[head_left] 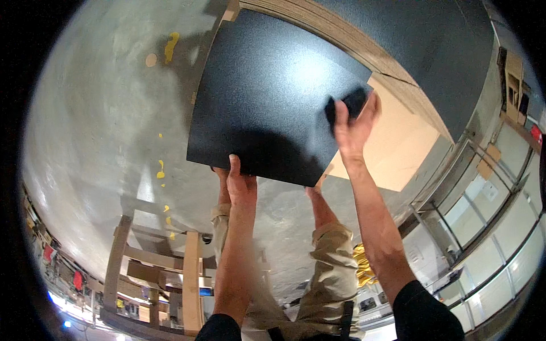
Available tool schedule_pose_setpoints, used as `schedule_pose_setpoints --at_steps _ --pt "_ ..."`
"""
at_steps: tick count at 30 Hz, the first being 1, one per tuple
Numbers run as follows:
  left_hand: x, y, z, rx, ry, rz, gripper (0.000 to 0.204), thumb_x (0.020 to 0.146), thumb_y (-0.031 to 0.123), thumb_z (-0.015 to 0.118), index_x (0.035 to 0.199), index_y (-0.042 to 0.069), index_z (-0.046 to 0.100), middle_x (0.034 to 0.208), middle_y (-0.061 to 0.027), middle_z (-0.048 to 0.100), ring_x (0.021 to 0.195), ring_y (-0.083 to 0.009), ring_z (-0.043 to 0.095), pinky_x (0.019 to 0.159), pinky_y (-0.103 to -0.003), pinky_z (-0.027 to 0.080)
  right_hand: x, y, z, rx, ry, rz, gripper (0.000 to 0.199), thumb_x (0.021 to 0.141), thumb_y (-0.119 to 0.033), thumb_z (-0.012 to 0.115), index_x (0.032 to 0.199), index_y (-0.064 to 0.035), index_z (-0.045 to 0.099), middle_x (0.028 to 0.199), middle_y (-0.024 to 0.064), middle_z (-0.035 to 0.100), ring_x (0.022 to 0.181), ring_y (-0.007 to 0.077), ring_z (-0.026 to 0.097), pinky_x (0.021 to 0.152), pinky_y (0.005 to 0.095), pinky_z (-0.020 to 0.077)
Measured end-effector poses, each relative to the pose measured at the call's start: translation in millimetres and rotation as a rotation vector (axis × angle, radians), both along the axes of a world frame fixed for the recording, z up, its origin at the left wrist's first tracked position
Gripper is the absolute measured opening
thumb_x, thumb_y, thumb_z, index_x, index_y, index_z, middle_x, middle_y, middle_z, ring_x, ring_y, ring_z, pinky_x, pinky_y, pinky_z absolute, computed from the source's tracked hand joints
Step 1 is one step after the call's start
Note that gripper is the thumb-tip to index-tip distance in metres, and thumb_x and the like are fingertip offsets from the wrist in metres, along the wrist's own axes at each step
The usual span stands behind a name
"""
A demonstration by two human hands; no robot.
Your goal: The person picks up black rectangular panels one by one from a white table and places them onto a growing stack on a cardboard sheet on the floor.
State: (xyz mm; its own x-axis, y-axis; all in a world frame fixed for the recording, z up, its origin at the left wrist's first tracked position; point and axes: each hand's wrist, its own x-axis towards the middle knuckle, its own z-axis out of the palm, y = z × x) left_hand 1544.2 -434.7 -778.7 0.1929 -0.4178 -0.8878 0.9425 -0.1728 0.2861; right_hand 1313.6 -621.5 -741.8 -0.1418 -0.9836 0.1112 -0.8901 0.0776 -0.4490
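Observation:
A black rectangular panel (256, 91) with a slight sheen lies tilted in front of me. My left hand (242, 184) grips its near edge, thumb on top and fingers out of sight underneath. Over the panel's right edge is my right hand (358, 125), its thumb and fingers apart. It is slightly blurred. A dark patch beside those fingers looks like the hand's shadow; contact with the panel cannot be made out. Partly under the panel, a tan board (392, 142) shows to the right.
Beyond the panel, a stack of boards with brown edges (347, 42) carries a large black top surface (421, 51). A wooden frame (190, 278) stands at lower left. Metal railings (449, 221) run along the right. Yellow marks (171, 48) dot the grey floor (102, 113).

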Motion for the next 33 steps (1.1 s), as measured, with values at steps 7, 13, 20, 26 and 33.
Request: schedule_pose_setpoints --at_steps 7,13,20,26,33 --pt "-8 -48 21 -0.016 0.001 0.098 0.080 0.087 0.006 0.067 0.146 0.032 0.021 0.149 -0.0021 0.029 0.132 -0.0302 0.035 0.106 -0.053 0.039 -67 3 -36 0.662 -0.978 -0.608 0.084 0.088 -0.056 0.060 0.136 0.0095 0.040 0.139 0.0198 0.046 0.127 0.0274 0.045 0.108 0.0380 0.0334" --pt "-18 -83 44 0.073 0.016 0.099 0.079 0.085 0.002 0.067 0.146 0.029 0.024 0.147 -0.0049 0.032 0.134 -0.0331 0.034 0.106 -0.057 0.038 -74 2 -59 0.482 -1.007 -0.555 0.090 0.084 -0.067 0.058 0.123 0.0140 0.052 0.116 0.0167 0.060 0.107 0.0245 0.054 0.097 0.0360 0.0411" --pt "22 -79 48 0.162 -0.506 -0.275 0.073 0.089 0.012 0.066 0.148 0.007 0.025 0.140 -0.0187 0.045 0.123 -0.0327 0.048 0.108 -0.042 0.034 -60 -10 -27 0.602 -0.783 -0.674 0.086 0.082 -0.065 0.062 0.120 0.0122 0.055 0.109 0.0189 0.063 0.103 0.0246 0.056 0.095 0.0355 0.0420" --pt "117 -211 45 0.089 -1.038 -1.372 0.084 0.082 0.050 0.070 0.132 -0.013 0.045 0.133 -0.0275 0.050 0.124 -0.0350 0.050 0.105 -0.038 0.036 -55 -15 -20 0.580 -0.789 -0.614 0.070 0.081 -0.052 0.071 0.115 0.0086 0.060 0.104 0.0165 0.066 0.096 0.0230 0.060 0.087 0.0345 0.0466" --pt "101 -251 20 0.025 -0.572 -1.372 0.083 0.074 0.049 0.078 0.123 -0.012 0.053 0.116 -0.0219 0.061 0.109 -0.0298 0.058 0.095 -0.034 0.042 -50 -23 -12 0.601 -0.922 -0.782 0.047 0.081 -0.033 0.077 0.106 0.0048 0.064 0.094 0.0122 0.067 0.084 0.0190 0.060 0.079 0.0320 0.0481"
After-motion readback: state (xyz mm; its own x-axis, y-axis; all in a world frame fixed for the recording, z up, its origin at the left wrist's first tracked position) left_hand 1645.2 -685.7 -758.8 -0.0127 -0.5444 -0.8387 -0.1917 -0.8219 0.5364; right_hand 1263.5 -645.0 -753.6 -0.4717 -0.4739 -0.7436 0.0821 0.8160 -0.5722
